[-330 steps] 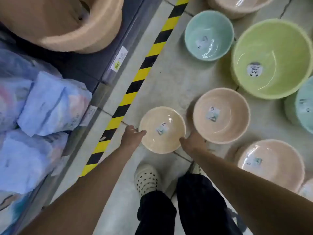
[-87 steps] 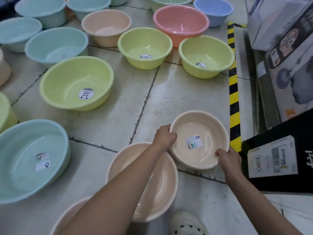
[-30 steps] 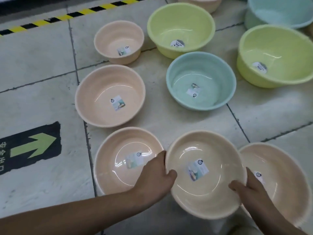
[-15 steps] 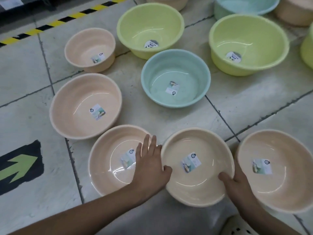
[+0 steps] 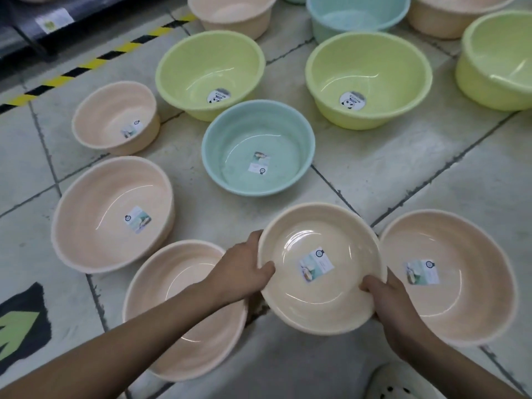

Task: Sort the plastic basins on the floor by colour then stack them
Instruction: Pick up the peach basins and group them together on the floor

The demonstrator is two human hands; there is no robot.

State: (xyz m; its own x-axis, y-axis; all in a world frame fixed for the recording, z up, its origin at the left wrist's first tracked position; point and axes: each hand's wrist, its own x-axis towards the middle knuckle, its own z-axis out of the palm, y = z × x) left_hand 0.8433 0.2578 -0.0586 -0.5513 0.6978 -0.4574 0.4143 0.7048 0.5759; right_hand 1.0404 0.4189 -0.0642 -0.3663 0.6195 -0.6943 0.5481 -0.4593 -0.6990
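Note:
I hold a cream basin with a sticker inside it, low in the middle of the view. My left hand grips its left rim and my right hand grips its lower right rim. Peach basins lie around it: one under my left arm, one to the right, a large one at the left and a small one beyond that. A blue-green basin sits straight ahead. Behind it stand two green basins.
More basins line the top edge: peach, blue-green, peach and green. A yellow-black floor stripe runs at the upper left beside a dark shelf base. A green arrow mark is at the left. My shoe shows at the bottom.
The cream basin has moved right and tilted up a little, now overlapping the rim of the right peach basin. My left fingers, spread flat before, have closed around its rim.

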